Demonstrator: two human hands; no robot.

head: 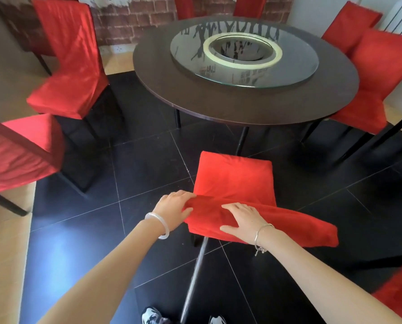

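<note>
Red chairs [235,181] at least nine; table [218,104] one; hands [174,206] two; bracelets [159,224] two.

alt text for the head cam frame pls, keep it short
Seen from above, a person's left hand grips one end of a red chair cover on a chair's backrest, while the right hand lies flat on it. Beyond stands a round dark table with a glass turntable, ringed by other red-covered chairs.

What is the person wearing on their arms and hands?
No sleeves or gloves show. Behind the left hand is a smooth, pale white bangle; behind the right hand, a thin silver bracelet with a small dangling charm.
</note>
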